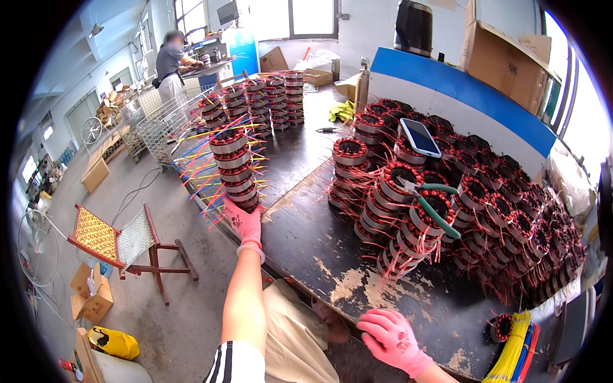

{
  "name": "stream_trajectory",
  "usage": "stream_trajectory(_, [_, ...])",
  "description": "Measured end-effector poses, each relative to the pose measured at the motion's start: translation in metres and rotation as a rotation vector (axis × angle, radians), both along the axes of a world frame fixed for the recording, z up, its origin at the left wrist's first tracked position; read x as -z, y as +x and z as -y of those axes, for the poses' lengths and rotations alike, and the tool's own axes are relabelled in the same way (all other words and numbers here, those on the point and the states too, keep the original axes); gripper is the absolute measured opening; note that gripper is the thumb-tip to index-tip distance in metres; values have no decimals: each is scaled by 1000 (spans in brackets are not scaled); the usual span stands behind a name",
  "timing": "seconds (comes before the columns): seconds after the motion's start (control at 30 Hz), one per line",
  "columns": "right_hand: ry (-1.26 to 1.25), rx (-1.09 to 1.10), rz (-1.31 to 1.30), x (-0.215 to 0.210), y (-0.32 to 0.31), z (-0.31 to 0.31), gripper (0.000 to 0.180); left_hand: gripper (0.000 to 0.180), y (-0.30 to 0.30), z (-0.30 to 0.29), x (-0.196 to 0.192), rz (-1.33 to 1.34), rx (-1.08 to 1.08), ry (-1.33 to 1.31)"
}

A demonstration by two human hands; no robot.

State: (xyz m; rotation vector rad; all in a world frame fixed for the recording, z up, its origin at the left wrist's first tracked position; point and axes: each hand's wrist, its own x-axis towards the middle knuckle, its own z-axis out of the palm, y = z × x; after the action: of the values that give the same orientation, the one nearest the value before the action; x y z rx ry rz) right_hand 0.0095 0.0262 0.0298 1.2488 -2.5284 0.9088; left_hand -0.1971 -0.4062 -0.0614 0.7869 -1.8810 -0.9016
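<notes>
A tall stack of motor stators (235, 167) stands near the left edge of the desk (319, 246), each one a ring of silvery laminated steel topped with dark red copper winding. Thin sleeved leads in yellow, red and blue fan out sideways from the column, giving it a bristly outline. The left hand (244, 221), in a pink knitted glove, is stretched out to the foot of this stack; its grip is pressed against the lowest stators with the fingers curled up around them, though how tightly it closes cannot be told. The right hand (391, 337), gloved the same way, lies palm down on the near edge of the desk with fingers loosely spread, holding nothing.

The desk top is dark, with the coating worn away in pale flaky patches. To the right lies a large heap of stators (472, 217), layered several deep, their coppery leads hanging in tangles. Green-handled pliers (434, 201) rest on top of the heap, and a smartphone (420, 136) lies flat on it farther back. A bundle of yellow and red cable ties (514, 348) sits at the near right corner beside a single stator (501, 327). More stator stacks (271, 99) stand in rows at the far end.
</notes>
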Motion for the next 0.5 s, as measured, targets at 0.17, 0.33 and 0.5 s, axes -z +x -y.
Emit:
stream_trajectory(0.17, [-14,-151,33,-6,-33,72,27,122,-2,33,7,-43,33,-91])
stream_trajectory(0.33, [-8,-175,57,12,-67,124,28,123,-10,71,10,-73,121,-104])
stream_trajectory(0.5, [1,-169,42,26,-104,173,34,126,-25,132,22,-133,216,-73])
